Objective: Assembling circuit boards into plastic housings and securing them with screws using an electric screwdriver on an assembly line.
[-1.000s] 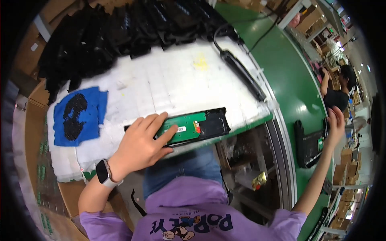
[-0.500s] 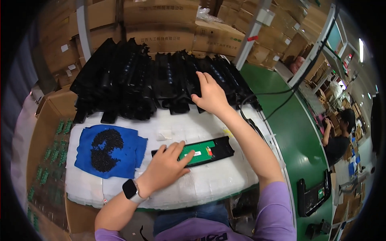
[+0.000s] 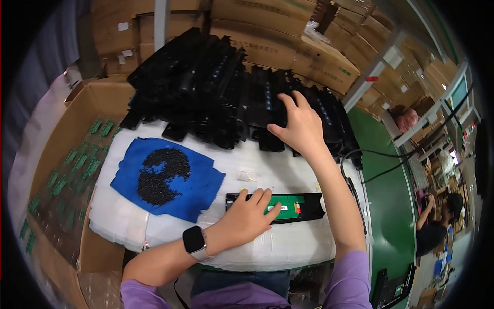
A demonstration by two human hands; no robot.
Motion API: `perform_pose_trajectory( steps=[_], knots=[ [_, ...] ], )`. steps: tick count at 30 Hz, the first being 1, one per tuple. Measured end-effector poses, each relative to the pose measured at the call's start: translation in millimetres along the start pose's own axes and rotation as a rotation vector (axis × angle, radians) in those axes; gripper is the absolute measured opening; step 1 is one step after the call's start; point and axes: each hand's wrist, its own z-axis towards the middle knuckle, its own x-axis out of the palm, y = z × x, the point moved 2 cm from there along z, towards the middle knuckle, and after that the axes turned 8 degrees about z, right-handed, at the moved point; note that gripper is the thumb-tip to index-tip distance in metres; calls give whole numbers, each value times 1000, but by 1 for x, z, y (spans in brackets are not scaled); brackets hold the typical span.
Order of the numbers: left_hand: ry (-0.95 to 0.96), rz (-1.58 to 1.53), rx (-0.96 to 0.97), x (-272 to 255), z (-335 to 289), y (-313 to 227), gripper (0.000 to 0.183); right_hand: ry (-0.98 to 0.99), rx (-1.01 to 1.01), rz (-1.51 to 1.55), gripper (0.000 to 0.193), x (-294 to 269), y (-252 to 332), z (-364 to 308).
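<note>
Black housing (image 3: pixel 312 207) flat beneath the left hand (image 3: pixel 244 219), right hand (image 3: pixel 302 126) out at the far side

Lies on the white-covered bench (image 3: pixel 288 244), near its front edge, long sides running roughly left to right and green circuit board (image 3: pixel 289 205) facing up — presumably turned that way to keep the board in plain sight and close to the body. Sits under the spread fingers of the left hand at its left part, probably to be steadied against sliding. Cannot tell of any pinch along the near edge, hidden by the hand.

On the right, reaches over the bench with thumb and fingers wide apart, nothing visibly held, at the row of black parts (image 3: pixel 261 100). Cannot tell touching from hovering just short. Leans there side by side along the far edge, likely to save space within arm's reach.

Left of the housing and apart from it, shows a blue cloth (image 3: pixel 203 193) under a heap of tiny black pieces (image 3: pixel 156 189) — perhaps to gather such small bits and make them stand out. Farther left, holds loose green boards (image 3: pixel 81 162) in an open carton (image 3: pixel 105 98).
</note>
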Motion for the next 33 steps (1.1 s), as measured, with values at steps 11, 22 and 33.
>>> perform_pose_trajectory(
  steps=[11, 22, 33],
  knots=[
    [-28, 96, -24, 12, -3, -6, 52, -192, 69, 320, 49, 44, 75, 101],
    [-52, 102, 13, 19, -10, -22, 42, -242, -352, 189, 71, 61, 209, 138],
    [-465, -622, -40, 49, -3, -24, 46, 228, -120, -115, 59, 77, 261, 178]
  ],
)
